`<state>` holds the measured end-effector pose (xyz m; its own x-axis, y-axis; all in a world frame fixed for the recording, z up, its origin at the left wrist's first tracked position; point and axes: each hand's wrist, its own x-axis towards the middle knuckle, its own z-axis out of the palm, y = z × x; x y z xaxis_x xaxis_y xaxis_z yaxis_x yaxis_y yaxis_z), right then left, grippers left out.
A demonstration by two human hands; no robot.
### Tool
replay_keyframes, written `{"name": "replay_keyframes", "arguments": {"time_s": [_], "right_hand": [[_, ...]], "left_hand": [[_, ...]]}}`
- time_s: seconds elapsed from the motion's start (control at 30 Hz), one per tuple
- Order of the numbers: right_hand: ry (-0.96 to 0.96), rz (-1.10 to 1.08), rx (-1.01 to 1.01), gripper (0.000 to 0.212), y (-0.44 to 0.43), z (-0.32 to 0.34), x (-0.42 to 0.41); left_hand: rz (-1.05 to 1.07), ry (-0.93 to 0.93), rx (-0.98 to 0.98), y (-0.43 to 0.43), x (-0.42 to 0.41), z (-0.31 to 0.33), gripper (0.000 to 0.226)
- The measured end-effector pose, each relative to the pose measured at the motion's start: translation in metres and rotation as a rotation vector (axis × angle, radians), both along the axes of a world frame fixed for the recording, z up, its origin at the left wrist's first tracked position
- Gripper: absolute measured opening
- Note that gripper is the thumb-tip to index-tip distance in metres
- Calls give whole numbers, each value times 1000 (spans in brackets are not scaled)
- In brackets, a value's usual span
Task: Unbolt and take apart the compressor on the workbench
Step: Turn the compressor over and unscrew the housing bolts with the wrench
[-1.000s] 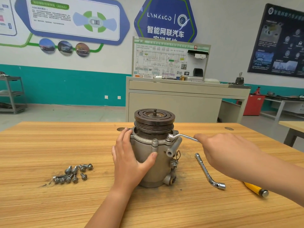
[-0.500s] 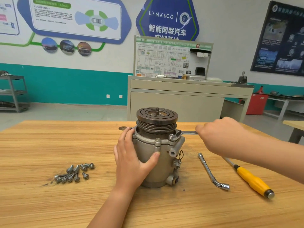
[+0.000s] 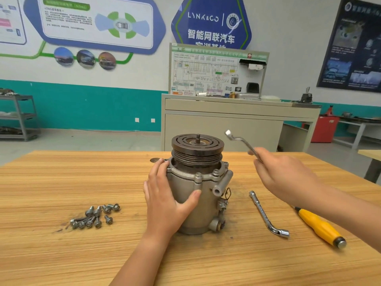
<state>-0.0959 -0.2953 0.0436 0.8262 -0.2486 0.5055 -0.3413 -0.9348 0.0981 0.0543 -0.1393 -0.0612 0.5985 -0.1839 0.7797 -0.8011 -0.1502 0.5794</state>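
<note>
Compressor [image 3: 198, 190] gripped by left hand [image 3: 165, 195]; right hand [image 3: 282, 176] holds wrench [image 3: 240, 142]

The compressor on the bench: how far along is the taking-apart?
Done: a pile of loose bolts lies on the table beside it. In hand: the left hand steadies the compressor while the right hand holds a wrench in the air, off the bolts. Left: at least two flange bolts sit in place and the pulley is on top.
</note>
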Motion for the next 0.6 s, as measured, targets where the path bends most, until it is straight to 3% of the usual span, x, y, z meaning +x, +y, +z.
{"name": "replay_keyframes", "arguments": {"time_s": [0.27, 0.47, 0.6], "right_hand": [[290, -89, -41, 38, 34, 11, -26], [448, -172, -367, 48, 56, 19, -17], [523, -157, -444, 55, 63, 16, -16]], "left_hand": [[-1, 23, 7, 0, -2, 1, 90], [5, 24, 15, 1, -2, 1, 91], [11, 18, 16, 0, -2, 2, 90]]}}
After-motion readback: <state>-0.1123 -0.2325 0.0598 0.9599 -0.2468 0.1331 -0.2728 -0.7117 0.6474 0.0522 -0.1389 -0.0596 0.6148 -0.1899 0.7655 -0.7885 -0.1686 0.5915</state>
